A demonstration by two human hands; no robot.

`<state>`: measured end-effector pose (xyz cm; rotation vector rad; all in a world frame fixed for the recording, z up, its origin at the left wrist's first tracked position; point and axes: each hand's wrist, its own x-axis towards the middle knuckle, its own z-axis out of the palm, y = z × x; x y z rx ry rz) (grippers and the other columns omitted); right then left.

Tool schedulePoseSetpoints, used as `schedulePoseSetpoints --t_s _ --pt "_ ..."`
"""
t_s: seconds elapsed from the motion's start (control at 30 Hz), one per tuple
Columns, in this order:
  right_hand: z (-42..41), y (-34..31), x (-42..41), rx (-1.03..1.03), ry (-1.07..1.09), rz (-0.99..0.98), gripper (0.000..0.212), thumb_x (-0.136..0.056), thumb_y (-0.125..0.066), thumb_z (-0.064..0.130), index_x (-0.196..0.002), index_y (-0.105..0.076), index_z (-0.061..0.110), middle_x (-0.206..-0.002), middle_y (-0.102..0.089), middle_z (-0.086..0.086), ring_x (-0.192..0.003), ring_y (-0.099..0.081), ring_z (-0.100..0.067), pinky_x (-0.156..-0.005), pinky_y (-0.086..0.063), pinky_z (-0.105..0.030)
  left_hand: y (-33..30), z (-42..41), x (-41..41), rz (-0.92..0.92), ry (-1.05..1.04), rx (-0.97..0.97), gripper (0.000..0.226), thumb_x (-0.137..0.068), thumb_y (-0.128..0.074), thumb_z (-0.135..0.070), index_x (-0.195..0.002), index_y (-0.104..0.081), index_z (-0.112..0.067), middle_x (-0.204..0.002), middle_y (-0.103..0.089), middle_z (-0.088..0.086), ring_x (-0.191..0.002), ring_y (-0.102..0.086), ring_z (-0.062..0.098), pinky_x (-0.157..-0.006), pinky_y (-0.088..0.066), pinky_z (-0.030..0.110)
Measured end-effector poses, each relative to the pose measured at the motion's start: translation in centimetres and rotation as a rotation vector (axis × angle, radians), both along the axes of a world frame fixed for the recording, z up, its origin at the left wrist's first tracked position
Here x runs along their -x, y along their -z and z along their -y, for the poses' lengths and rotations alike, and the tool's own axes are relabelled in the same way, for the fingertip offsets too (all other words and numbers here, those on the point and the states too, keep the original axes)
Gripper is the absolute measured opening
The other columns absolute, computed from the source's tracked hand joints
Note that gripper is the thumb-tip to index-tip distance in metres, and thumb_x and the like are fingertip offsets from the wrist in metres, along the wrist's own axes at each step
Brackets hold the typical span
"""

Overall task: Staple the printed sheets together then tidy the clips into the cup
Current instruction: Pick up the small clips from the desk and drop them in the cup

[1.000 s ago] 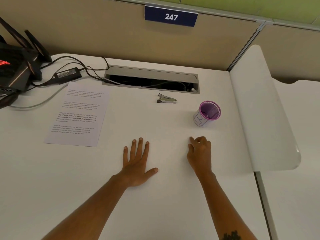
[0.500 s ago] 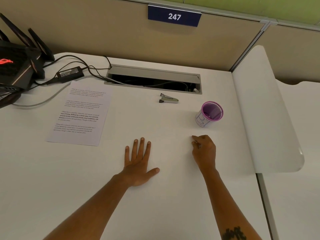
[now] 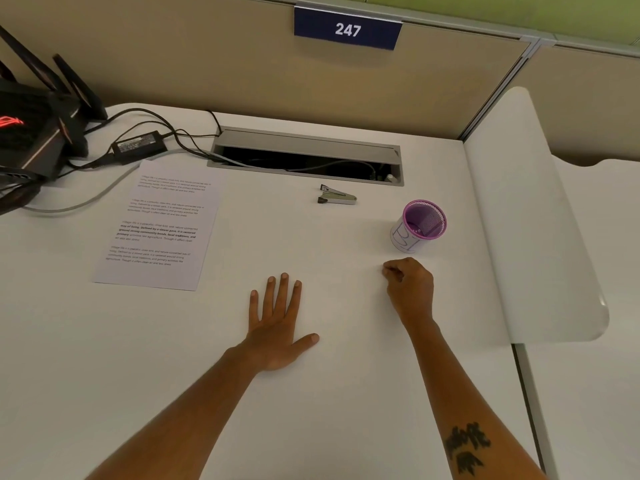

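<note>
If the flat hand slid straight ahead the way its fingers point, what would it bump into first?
Probably the stapler. The left hand lies flat on the desk with its fingers pointing ahead and slightly right, and only bare desk shows between them.

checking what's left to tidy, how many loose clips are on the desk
0 in plain view on the desk. Some may be hidden in the closed right hand, which rests just in front of the cup, or inside the cup.
</note>
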<state>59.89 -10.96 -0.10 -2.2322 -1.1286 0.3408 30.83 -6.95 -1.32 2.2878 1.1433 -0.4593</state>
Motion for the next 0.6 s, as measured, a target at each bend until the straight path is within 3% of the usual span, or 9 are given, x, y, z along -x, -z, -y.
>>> schedulePoseSetpoints --t_s 0.17,0.3,0.6 --pt "0.1 0.0 0.1 0.036 -0.015 0.015 0.015 -0.092 -0.071 0.007 -0.105 -0.079 0.010 -0.103 -0.075 -0.005 -0.093 -0.069 -0.020 -0.086 -0.052 -0.026 -0.1 0.0 0.0 0.009 -0.002 0.003 0.106 -0.095 -0.030 -0.078 -0.154 0.038 -0.023 -0.157 0.053 0.005 -0.146 0.049 0.028 -0.122 0.025 0.059" --pt "-0.2 -0.1 -0.1 0.082 -0.074 0.016 0.018 -0.089 -0.077 0.012 -0.107 -0.079 0.010 -0.101 -0.074 -0.004 -0.090 -0.069 -0.021 -0.086 -0.057 -0.032 -0.1 0.0 0.0 -0.003 -0.001 0.003 0.106 -0.095 -0.029 -0.079 -0.154 0.039 -0.023 -0.157 0.053 0.005 -0.146 0.049 0.029 -0.122 0.023 0.060" --pt "-1.0 -0.4 -0.4 0.092 -0.137 0.054 0.007 -0.086 -0.078 0.008 -0.093 -0.079 0.006 -0.091 -0.074 -0.007 -0.083 -0.067 -0.023 -0.076 -0.051 -0.028 0.1 0.0 0.0 -0.002 -0.001 0.000 0.106 -0.095 -0.029 -0.079 -0.153 0.040 -0.023 -0.157 0.054 0.005 -0.146 0.049 0.029 -0.122 0.024 0.060"
